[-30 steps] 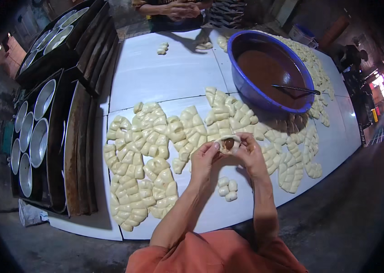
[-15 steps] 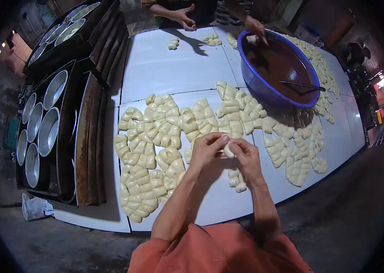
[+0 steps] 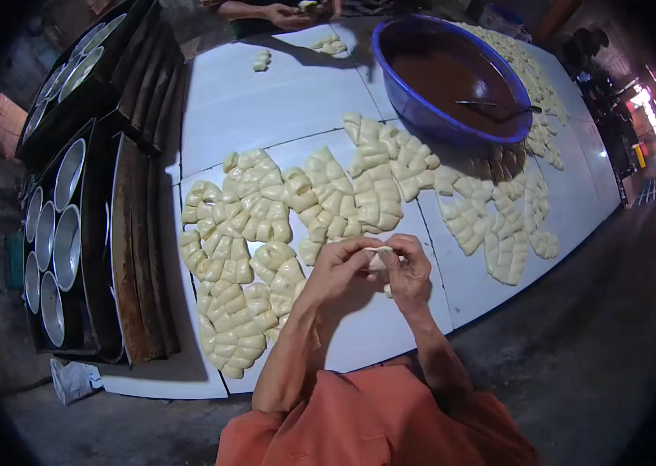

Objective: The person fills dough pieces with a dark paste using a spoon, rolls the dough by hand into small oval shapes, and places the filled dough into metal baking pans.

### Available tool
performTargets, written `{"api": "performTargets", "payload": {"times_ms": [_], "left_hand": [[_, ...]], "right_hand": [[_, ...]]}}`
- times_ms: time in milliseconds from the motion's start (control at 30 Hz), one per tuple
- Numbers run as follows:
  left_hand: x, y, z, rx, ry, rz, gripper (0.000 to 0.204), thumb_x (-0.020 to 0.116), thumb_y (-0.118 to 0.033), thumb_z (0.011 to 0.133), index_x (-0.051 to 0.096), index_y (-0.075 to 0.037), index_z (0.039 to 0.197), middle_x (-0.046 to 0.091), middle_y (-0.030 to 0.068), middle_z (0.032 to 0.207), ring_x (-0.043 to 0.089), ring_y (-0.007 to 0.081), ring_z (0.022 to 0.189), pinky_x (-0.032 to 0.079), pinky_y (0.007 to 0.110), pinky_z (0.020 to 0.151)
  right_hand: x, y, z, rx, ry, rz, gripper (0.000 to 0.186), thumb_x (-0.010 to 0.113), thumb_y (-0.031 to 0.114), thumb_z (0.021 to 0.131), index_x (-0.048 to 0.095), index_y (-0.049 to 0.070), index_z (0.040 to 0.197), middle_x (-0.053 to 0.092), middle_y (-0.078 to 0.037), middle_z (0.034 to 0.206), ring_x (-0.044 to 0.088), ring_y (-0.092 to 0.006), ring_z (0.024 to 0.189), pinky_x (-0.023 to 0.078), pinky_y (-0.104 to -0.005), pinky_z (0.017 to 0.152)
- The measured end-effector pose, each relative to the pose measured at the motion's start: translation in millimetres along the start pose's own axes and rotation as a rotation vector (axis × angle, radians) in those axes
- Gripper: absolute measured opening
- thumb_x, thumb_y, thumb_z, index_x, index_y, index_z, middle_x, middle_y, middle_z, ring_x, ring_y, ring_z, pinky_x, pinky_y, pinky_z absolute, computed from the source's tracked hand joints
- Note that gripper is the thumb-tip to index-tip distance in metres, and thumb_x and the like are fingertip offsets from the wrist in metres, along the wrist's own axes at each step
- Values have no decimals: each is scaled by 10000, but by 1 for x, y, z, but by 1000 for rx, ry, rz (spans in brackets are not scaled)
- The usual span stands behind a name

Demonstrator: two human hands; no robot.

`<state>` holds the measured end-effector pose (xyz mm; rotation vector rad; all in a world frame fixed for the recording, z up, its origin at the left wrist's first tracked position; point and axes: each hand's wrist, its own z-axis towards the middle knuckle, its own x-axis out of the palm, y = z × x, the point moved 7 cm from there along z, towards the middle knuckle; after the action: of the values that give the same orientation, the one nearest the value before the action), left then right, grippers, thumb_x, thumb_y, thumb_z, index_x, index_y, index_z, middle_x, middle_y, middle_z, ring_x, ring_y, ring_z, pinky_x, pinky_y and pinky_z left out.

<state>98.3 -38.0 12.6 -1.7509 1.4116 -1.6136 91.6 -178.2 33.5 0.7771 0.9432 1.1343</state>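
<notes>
Across the middle of the view stretches a white table, its panels meeting at dark seams. Along its left side stand black trays holding round metal tins. Over the near left part, pale dough pieces lie packed in touching patches, with another patch farther right. Beyond that patch stands a deep blue basin, partly filled with a brown mixture. Close to the near edge, the person's left hand and right hand are drawn together, fingers bent, both gripping one small piece of dough. At the far edge, a co-worker's hand holds something pale, too small to tell. A thin dark utensil rests in the basin, its handle reaching over the rim. On the table near the co-worker lies a little dough cluster. Smallest is the gripped piece of dough, pinched between thumbs and fingers above the table and partly hidden by them.
</notes>
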Motion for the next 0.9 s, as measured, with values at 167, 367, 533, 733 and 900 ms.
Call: {"api": "performTargets", "payload": {"times_ms": [167,367,533,733,900], "left_hand": [[17,7,-19,-28,2,96,233,647,-118,929,680,7,1122,671,49,973,621,89,799,521,247,700],[0,34,-46,-140,-186,194,274,640,-245,967,694,24,973,645,-6,760,552,48,652,453,209,590],[5,27,-64,-150,-256,825,343,594,-275,983,587,-59,1249,718,201,879,727,313,812,551,360,695],[10,38,-64,-27,-191,885,403,700,-229,903,578,-52,1244,714,154,863,718,278,752,557,370,667],[20,50,-45,15,-222,898,498,724,-212,867,529,-67,1301,702,125,808,707,280,724,549,371,659]], "right_hand": [[-15,4,-14,82,-3,-189,140,715,82,876,619,20,957,637,-120,860,639,-223,687,520,-320,640],[-12,45,-47,78,357,-199,279,743,25,844,646,-10,1103,673,-141,967,685,-184,821,541,-255,701],[-35,0,-103,474,109,-262,213,792,52,799,645,30,951,673,-80,849,659,-148,693,545,-281,616],[-52,14,-94,234,33,-584,201,804,127,784,653,70,903,594,-49,770,588,-164,671,471,-312,554],[-72,-15,-90,469,-12,-425,200,730,149,856,673,49,1020,676,-83,919,646,-220,710,525,-330,622]]}}
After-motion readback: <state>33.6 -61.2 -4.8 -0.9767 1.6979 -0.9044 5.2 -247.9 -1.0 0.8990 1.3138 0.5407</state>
